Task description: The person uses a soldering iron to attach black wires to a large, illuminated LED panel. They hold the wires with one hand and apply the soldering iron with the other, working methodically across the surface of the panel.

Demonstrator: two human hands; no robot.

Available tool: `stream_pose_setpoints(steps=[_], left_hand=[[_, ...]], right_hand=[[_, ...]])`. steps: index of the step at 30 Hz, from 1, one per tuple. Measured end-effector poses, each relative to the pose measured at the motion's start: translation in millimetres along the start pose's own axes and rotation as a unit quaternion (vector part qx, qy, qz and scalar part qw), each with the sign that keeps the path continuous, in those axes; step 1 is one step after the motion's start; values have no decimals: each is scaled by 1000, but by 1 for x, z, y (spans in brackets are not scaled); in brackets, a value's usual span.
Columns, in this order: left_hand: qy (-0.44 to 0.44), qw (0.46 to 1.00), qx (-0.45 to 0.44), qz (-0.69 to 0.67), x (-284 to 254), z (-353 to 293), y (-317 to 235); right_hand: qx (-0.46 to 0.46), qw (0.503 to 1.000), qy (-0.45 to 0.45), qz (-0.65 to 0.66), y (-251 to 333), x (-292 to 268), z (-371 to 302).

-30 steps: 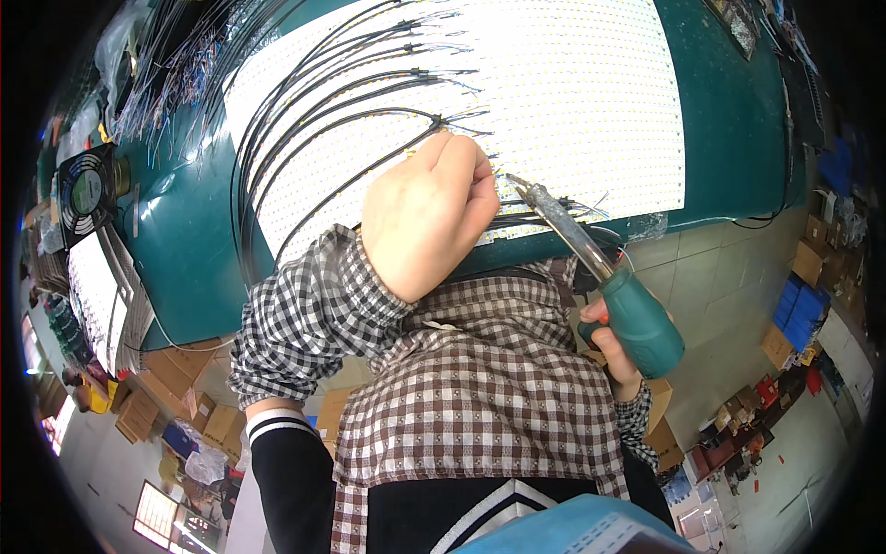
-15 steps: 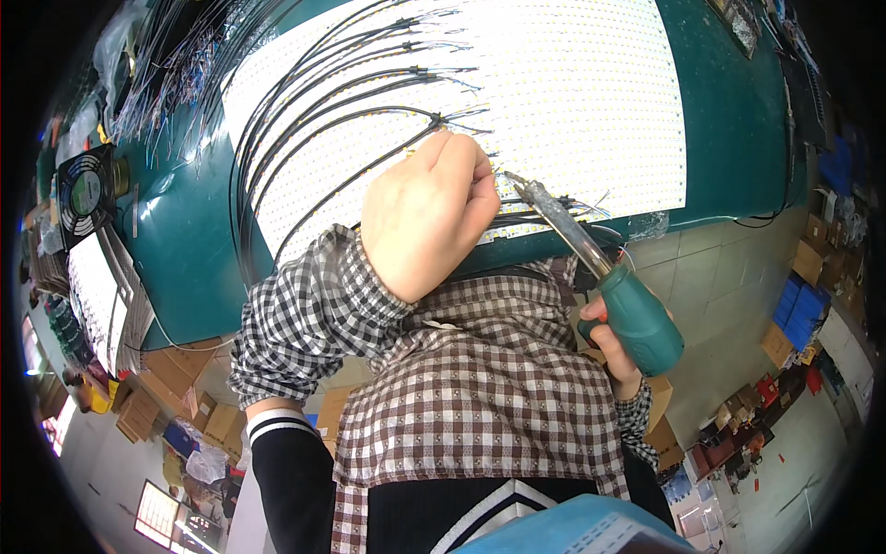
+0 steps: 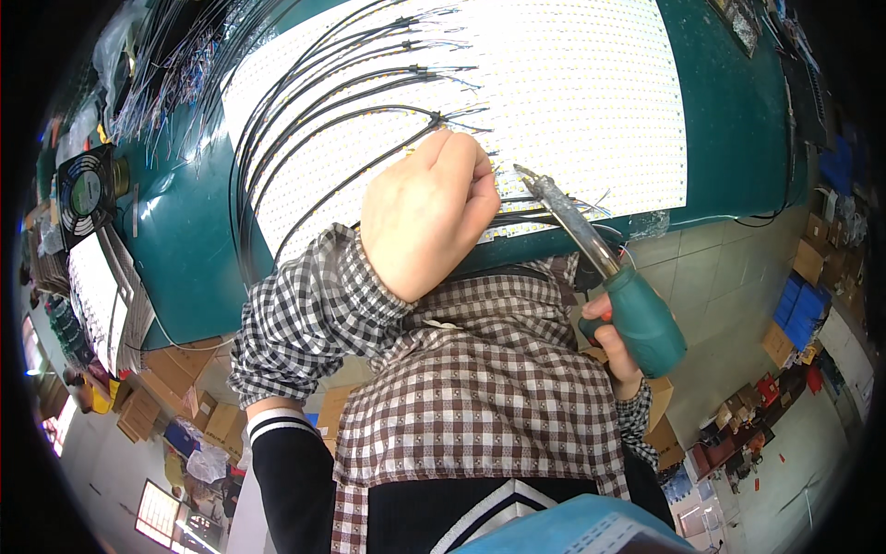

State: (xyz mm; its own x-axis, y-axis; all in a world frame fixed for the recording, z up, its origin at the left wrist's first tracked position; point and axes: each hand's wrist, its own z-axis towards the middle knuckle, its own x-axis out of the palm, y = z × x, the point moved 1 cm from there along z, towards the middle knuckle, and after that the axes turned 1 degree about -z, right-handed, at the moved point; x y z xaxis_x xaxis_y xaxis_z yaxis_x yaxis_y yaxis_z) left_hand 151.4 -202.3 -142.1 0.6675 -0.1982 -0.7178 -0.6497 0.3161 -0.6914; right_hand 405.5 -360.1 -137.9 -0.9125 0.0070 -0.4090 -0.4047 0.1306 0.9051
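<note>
My right hand [image 3: 621, 355] is wrapped around the green handle of a soldering gun [image 3: 649, 323]. The gun's metal barrel slants up and left, and its dark tip is a short gap to the right of my left fingertips. My left hand [image 3: 429, 212] is pinched over a white LED panel [image 3: 591, 102] with rows of small yellow dots. What its fingers hold is hidden, though thin wire ends show just beyond them. Black cables [image 3: 365, 113] with stripped, thin-wired ends lie across the panel, several above my left hand and some below its fingers.
The panel lies on a green table [image 3: 185, 286]. A bundle of loose wires [image 3: 180, 83] is at the far left, with a small black fan [image 3: 88, 189] and stacked white panels [image 3: 106, 295] nearer. Cardboard boxes [image 3: 226, 429] stand on the floor beyond the table's near edge.
The soldering gun's tip has moved slightly right and up, away from my left fingertips. My left hand and the cables stay where they were.
</note>
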Motion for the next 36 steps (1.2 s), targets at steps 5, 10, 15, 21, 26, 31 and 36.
stream_pose_setpoints(steps=[5,10,15,21,26,31,36], left_hand=[[4,1000,-4,-3,-1,0,0],[-8,1000,3,-18,1,-1,0],[20,1000,-6,9,-4,-3,-4],[-63,981,156,100,-15,-13,-17],[56,989,116,70,3,-7,-23],[71,990,117,30,7,-5,-23],[131,985,113,24,3,0,-24]], right_hand=[[11,1000,-7,13,-4,0,-4],[25,999,-9,47,-3,-1,-3],[30,993,-39,105,-2,-2,-3],[32,987,-52,147,-5,-8,-3],[25,988,-39,150,-4,-10,1],[13,990,-41,138,-5,-15,-1],[9,990,-44,134,-7,-14,-2]])
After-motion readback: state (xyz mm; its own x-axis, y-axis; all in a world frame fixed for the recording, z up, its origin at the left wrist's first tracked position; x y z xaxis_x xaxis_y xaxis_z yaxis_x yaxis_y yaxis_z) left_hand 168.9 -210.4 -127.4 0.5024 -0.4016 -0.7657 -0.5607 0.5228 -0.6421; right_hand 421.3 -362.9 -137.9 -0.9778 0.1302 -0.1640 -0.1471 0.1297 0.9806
